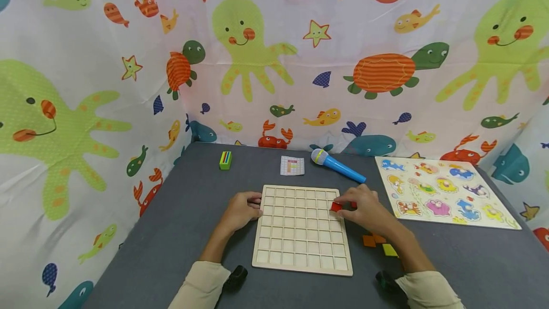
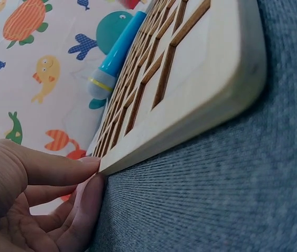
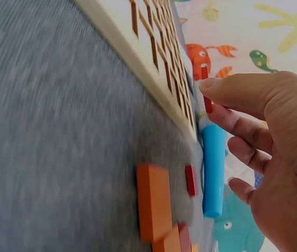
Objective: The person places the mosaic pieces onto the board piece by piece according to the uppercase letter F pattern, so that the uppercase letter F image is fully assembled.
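A pale wooden grid board [image 1: 301, 271] lies flat on the dark table. At its left edge, the thumb and a finger of my left hand [image 1: 240, 211] pinch the rim; the left wrist view shows the thumb [image 2: 64, 167] at the top of the edge. My right hand [image 1: 366, 206] pinches a small red square tile [image 1: 336, 207] over the board's upper right side. In the right wrist view that red tile [image 3: 206, 89] is seen edge-on between thumb and fingertip, its other fingers loosely bent. A second red tile [image 3: 191, 180] lies on the table beneath this hand.
Orange tiles [image 1: 369, 241] and a yellow-green tile [image 1: 390, 250] lie right of the board, by the right forearm. Behind it are a small pattern card [image 1: 292, 166], a blue toy microphone [image 1: 343, 168] and a green block with coloured stripes [image 1: 225, 161]. A sea-animal puzzle board [image 1: 446, 192] lies at the right.
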`<state>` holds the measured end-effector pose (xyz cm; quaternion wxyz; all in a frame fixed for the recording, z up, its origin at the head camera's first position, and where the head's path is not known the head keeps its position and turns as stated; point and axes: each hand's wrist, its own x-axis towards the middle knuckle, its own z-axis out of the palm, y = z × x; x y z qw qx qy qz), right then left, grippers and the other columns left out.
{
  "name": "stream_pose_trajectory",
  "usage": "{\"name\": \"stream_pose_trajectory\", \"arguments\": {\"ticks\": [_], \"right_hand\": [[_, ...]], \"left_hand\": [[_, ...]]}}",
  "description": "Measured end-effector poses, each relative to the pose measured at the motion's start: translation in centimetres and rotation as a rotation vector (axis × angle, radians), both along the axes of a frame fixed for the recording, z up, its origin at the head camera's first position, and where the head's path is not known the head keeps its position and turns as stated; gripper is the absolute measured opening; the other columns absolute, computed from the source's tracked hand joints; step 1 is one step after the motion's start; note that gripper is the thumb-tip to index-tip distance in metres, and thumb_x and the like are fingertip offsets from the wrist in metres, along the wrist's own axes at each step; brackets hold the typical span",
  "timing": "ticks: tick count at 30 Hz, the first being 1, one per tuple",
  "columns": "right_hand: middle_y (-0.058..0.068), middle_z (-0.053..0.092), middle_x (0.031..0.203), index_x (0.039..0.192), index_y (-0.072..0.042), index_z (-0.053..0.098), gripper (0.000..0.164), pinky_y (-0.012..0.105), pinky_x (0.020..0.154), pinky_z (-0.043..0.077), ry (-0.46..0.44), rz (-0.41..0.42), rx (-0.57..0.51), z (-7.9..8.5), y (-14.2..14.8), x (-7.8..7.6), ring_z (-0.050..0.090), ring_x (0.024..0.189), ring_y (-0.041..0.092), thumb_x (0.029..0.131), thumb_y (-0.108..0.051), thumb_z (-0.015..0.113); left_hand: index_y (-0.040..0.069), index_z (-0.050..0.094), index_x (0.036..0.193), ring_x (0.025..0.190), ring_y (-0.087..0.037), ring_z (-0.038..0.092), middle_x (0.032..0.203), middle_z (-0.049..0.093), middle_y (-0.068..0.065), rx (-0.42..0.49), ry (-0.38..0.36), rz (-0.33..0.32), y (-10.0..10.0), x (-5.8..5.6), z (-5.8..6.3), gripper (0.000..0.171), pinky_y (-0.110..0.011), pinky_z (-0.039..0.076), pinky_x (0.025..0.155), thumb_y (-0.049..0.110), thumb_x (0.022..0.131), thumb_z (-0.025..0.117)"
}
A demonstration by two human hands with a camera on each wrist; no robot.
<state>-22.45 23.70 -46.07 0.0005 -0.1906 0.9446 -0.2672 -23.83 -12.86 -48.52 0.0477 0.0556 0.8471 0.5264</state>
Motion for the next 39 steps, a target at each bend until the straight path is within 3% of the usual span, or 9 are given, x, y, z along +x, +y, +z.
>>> {"name": "stream_pose_trajectory", "arguments": {"ticks": [7,14,21,39], "right_hand": [[0.009,0.071,0.121,0.121,-0.013,0.080,0.027,0.052,0.089,0.030,-0.012,0.030,-0.034,0.1,-1.7,-0.5,0.048,0.111,0.027,0.095,-0.021,0.079],[0.004,0.072,0.117,0.119,-0.011,0.081,0.026,0.050,0.088,0.030,-0.020,0.063,-0.086,-0.2,-3.3,-1.1,0.048,0.111,0.025,0.095,-0.021,0.078],[0.005,0.072,0.117,0.118,-0.013,0.082,0.026,0.045,0.084,0.031,-0.018,0.060,-0.056,-0.5,-5.0,-1.6,0.049,0.109,0.024,0.094,-0.022,0.078],[0.007,0.072,0.116,0.118,-0.010,0.082,0.025,0.044,0.084,0.033,-0.003,0.101,-0.078,-0.5,-8.1,-2.4,0.051,0.110,0.027,0.094,-0.019,0.080]], "left_hand": [[-0.008,0.069,0.131,0.102,-0.027,0.073,0.114,0.072,-0.017,-0.011,0.009,-0.006,0.0,0.0,0.0,0.051,-0.036,0.064,0.078,-0.007,0.081,0.080],[-0.007,0.070,0.131,0.102,-0.027,0.073,0.115,0.072,-0.017,-0.001,0.007,-0.004,-0.1,0.0,-0.1,0.050,-0.036,0.064,0.078,-0.008,0.081,0.079],[-0.008,0.070,0.130,0.102,-0.028,0.073,0.115,0.072,-0.018,0.003,0.005,0.002,0.0,0.0,-0.1,0.050,-0.036,0.064,0.079,-0.008,0.081,0.080],[-0.007,0.070,0.130,0.102,-0.026,0.073,0.115,0.072,-0.017,-0.005,0.000,0.010,-0.1,0.0,-0.1,0.050,-0.036,0.064,0.079,-0.007,0.082,0.081]]}}
